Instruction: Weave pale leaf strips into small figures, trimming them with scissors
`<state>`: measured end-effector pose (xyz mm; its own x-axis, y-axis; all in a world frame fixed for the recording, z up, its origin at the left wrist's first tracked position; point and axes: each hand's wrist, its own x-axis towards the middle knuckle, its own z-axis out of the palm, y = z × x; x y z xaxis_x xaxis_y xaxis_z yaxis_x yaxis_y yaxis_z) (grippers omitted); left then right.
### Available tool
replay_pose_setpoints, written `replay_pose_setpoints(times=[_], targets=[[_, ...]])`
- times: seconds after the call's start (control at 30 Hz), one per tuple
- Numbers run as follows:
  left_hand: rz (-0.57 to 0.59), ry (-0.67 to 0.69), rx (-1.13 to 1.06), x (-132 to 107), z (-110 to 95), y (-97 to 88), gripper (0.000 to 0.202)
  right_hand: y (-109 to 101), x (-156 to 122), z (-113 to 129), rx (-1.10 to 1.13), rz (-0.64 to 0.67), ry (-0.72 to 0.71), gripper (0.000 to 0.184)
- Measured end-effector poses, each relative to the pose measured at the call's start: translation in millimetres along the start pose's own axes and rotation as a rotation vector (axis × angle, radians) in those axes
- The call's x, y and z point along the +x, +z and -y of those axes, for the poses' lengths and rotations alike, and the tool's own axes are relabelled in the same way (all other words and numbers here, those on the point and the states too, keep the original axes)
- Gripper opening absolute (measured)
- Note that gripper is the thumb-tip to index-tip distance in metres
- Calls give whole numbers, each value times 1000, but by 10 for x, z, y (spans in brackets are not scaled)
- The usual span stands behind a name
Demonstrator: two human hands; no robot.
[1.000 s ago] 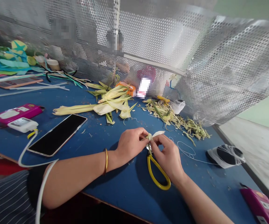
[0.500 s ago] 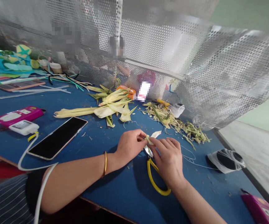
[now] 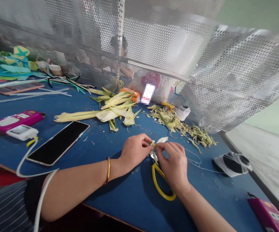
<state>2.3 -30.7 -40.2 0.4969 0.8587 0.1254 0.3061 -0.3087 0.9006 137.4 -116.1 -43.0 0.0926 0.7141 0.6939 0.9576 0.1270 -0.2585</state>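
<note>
- Left hand (image 3: 136, 149) and right hand (image 3: 173, 160): fingertips pinched on 1 small husk piece (image 3: 153, 144) between them.
- Yellow-handled scissors (image 3: 165, 197): just beside the right hand; blue worktop (image 3: 115, 196) beneath.
- Husk scraps (image 3: 172, 121): strewn beyond the right hand.
- Perforated screen (image 3: 154, 42): farther past the hands.
- Pale green wall (image 3: 273, 116): far right of the hands.

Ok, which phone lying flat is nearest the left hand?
The black-screened phone; the pink-edged phone lies farther back, away from the left hand.
</note>
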Motion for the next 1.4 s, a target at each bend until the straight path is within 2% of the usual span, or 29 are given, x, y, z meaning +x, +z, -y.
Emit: replay_pose_setpoints(times=[0.27,0.4,0.5,0.63,0.77,0.83,1.07,1.3,1.4], targets=[[40,36,2,-4,20,13,9,-9,-9,26,81,-3,46,15],[46,57,22,-6,9,1,11,-4,-19,-9,197,60,227,10],[58,82,58,-25,2,-1,13,-11,-4,-29,328,144,371,21],[99,121,148,-44,-13,-4,14,-54,43,-8,472,214,413,22],[170,112,107,-33,-25,-4,14,-93,76,4,465,171,407,16],[230,76,45,-29,-32,2,15,-102,81,-12,456,166,451,18],[543,-49,-159,-39,-39,6,17,-94,113,-61,685,98,636,23],[676,-76,-285,1,-10,-44,16,-69,133,-30,800,-11,733,21],[690,-97,-332,11,-24,-67,16,-60,137,-45,805,-79,770,21]])
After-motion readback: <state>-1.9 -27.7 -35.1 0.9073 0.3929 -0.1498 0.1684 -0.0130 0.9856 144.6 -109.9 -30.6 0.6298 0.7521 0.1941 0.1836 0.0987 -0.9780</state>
